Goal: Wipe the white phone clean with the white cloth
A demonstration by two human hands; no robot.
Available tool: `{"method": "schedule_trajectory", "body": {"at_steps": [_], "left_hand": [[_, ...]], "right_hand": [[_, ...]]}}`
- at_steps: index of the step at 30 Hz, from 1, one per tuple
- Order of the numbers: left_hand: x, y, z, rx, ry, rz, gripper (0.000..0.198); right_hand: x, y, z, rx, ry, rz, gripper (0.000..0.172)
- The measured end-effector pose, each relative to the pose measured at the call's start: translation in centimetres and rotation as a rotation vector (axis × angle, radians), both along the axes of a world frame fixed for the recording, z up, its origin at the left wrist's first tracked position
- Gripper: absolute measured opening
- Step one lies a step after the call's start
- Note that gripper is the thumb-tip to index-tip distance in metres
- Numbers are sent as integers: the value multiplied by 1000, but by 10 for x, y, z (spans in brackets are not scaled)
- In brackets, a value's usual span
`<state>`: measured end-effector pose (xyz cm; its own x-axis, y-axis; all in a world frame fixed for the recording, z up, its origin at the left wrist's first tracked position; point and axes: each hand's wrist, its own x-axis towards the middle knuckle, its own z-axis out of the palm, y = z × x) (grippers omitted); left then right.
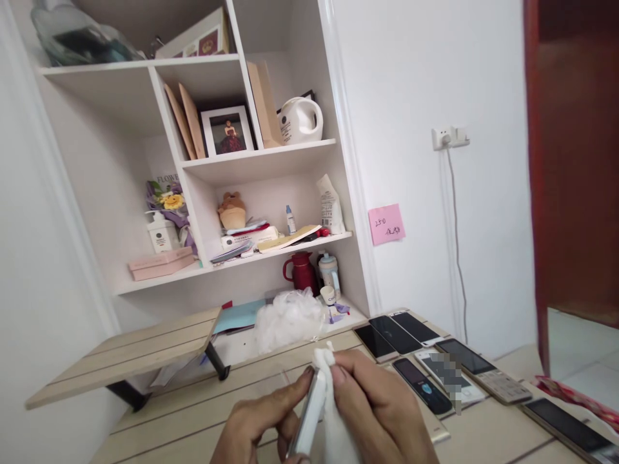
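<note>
At the bottom middle, my left hand (pixel 254 422) grips a slim white and silver mobile phone (pixel 309 415), seen nearly edge-on and tilted upward. Thumb and fingers hold it along its sides; its screen is turned out of sight. Close against it on the right, my right hand (pixel 380 406) pinches a white cloth (pixel 333 415). The cloth is folded over the phone's upper end and hangs down along its side. Both hands are above the wooden table (pixel 193 419), their fingertips almost meeting at the phone's top.
Several phones lie on the right, among them a black keypad phone (pixel 423 385) and a gold keypad phone (pixel 483 370). A raised wooden stand (pixel 140 345) is on the left. Behind are a clear plastic bag of white material (pixel 290 319), a red jug (pixel 302 272) and shelves (pixel 265 154).
</note>
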<state>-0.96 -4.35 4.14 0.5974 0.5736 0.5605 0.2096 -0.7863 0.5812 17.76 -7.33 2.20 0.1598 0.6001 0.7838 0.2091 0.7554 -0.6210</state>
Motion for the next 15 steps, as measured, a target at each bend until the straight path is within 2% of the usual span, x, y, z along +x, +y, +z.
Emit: {"method": "schedule_trajectory", "body": {"at_steps": [3, 6, 10, 12, 15], "left_hand": [[0, -1, -1, -2, -7, 13, 52], [1, -3, 0, -13, -6, 35, 54], [4, -3, -1, 10, 33, 117, 54], [3, -2, -2, 10, 53, 113, 55], [-1, 3, -5, 8, 27, 25, 56]], "right_hand": [[0, 2, -1, 45, 34, -31, 28], [-1, 3, -2, 26, -6, 12, 28], [-6, 6, -9, 150, 41, -28, 21], [-5, 7, -10, 111, 74, -6, 22], [0, 7, -6, -7, 41, 33, 28]]}}
